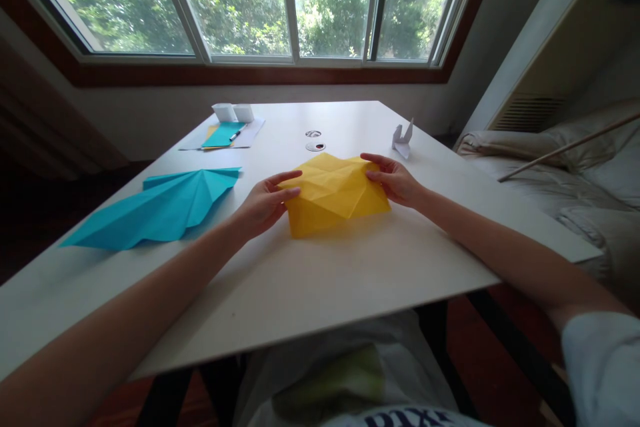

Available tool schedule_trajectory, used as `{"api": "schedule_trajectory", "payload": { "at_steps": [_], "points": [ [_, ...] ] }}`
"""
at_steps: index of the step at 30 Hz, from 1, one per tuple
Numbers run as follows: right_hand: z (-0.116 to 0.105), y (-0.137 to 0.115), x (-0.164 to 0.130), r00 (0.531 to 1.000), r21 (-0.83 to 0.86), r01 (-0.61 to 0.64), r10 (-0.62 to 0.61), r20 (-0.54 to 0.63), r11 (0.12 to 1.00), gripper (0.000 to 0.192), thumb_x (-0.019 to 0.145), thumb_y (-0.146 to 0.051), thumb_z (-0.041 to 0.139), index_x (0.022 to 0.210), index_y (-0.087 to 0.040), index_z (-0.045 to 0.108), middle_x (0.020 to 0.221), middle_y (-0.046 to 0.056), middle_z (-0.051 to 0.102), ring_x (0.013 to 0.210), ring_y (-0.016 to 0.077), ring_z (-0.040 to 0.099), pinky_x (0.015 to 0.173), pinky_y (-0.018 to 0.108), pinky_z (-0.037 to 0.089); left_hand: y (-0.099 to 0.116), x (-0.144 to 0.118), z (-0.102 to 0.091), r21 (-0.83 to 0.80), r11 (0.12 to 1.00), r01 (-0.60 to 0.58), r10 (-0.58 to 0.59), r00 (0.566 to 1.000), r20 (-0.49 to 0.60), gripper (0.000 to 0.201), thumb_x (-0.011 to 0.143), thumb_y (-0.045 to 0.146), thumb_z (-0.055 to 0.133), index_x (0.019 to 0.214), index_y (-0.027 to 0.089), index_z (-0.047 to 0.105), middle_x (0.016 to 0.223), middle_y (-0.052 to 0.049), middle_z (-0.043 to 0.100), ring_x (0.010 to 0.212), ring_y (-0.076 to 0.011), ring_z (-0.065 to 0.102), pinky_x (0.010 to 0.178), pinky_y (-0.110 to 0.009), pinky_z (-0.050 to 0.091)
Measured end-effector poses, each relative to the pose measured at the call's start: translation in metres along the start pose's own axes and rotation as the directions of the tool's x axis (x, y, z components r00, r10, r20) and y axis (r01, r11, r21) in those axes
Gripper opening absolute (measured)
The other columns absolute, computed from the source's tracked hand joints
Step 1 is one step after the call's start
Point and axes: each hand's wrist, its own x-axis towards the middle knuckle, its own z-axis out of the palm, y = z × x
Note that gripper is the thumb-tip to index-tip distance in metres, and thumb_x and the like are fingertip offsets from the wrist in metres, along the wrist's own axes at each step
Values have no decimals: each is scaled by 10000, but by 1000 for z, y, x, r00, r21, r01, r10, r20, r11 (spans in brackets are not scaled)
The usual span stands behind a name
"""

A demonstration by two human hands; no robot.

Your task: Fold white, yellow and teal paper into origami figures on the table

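A yellow sheet of paper [333, 190], marked with several creases, is held up between my two hands just above the white table. My left hand [267, 203] pinches its left edge between thumb and fingers. At the upper right edge, my right hand [393, 180] grips the paper in the same way, with the thumb on the near face. The sheet bends along its folds, and its lower left corner points down toward the tabletop. Left of my left hand lies a creased blue sheet of paper [160, 210], its folds raised off the table.
The white table [320, 307] reaches toward the window. A folded white paper figure [403, 140] stands at the far right. Far left are blue paper [223, 135], a pen [237, 133] and white boxes [233, 113]. Two round inserts [315, 146] sit mid-table. A sofa [530, 153] is right.
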Motion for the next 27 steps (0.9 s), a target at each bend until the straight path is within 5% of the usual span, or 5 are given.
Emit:
{"api": "schedule_trajectory", "payload": {
  "at_steps": [7, 15, 27],
  "points": [
    [2, -1, -2, 1000, -27, -14, 13, -22, 1000, 301, 615, -212, 770, 907, -227, 698, 933, 9, 699, 818, 130, 652, 780, 271, 548, 6, -3, 4, 64, 996, -65, 70, 995, -70, 321, 611, 65, 753, 917, 144, 698, 1111, -92, 641, 967, -195, 628, 859, -280, 520],
    [7, 0, -4, 999, -94, 17, -13, 34, 995, 356, 591, -197, 782, 937, -240, 708, 1045, 12, 671, 905, 134, 626, 853, 290, 510, 9, -5, 10, 23, 996, -85, 87, 987, -135, 301, 611, 50, 747, 890, 157, 705, 1067, -70, 660, 939, -193, 636, 815, -284, 538],
    [15, 8, -6, 994, -165, 101, -108, -35, 981, 336, 580, -264, 791, 906, -223, 720, 947, 19, 696, 849, 140, 623, 848, 324, 499, 5, -5, 12, 72, 989, -130, 140, 979, -148, 337, 593, 111, 781, 917, 163, 707, 1011, -68, 682, 873, -170, 648, 830, -287, 525]
  ]
}}
